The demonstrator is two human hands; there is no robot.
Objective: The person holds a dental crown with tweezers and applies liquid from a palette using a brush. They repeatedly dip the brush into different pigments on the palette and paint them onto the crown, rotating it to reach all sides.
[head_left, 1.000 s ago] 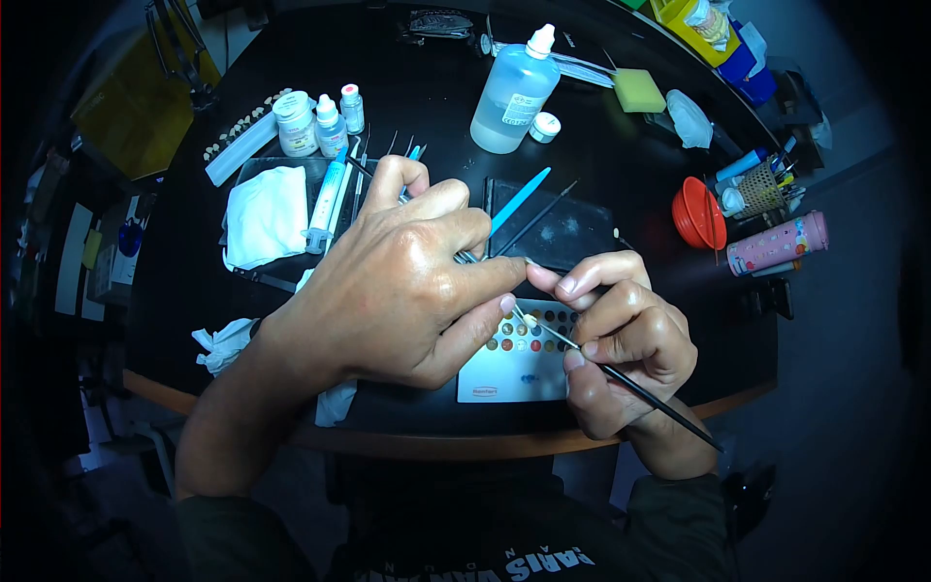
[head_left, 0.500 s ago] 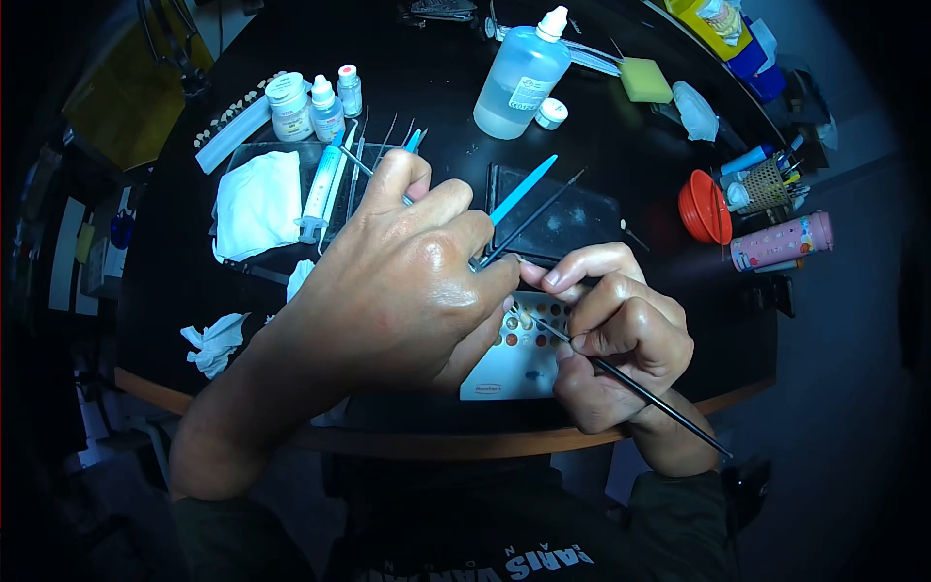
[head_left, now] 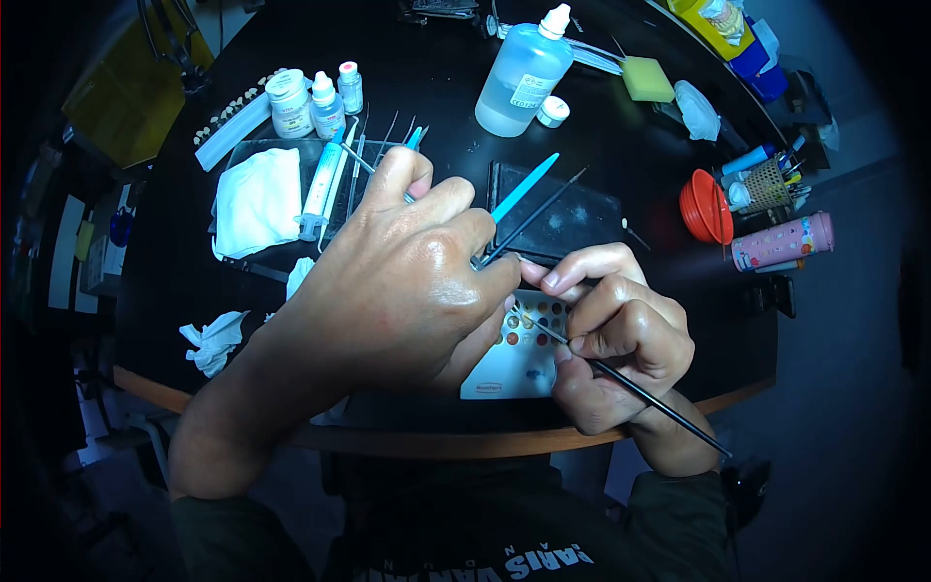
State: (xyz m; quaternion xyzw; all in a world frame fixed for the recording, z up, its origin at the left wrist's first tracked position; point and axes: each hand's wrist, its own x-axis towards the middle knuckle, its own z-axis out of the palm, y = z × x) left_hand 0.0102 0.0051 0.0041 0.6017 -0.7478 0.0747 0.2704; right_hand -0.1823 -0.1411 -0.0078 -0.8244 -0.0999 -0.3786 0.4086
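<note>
My left hand (head_left: 407, 291) is closed around a thin metal tool, pinching something very small at its fingertips; the item is too small to identify. My right hand (head_left: 621, 335) grips a fine black brush (head_left: 640, 388) like a pen, its tip touching the spot at my left fingertips. Both hands hover over a white palette (head_left: 519, 359) with several small coloured wells. A blue-handled tool (head_left: 524, 189) and a dark thin brush (head_left: 548, 202) stick out past my left hand, over a black slab (head_left: 582, 218).
A clear plastic bottle (head_left: 522, 73) stands at the back. Small jars (head_left: 291, 102), a syringe (head_left: 322, 189) and a white tissue (head_left: 257, 202) lie on a tray at left. A yellow sponge (head_left: 647, 80), a red cup (head_left: 703, 207) and a pink tube (head_left: 781, 242) sit at right.
Both hands have drawn a little closer together over the palette and the view shifted slightly; the brush tip stays at my left fingertips.
</note>
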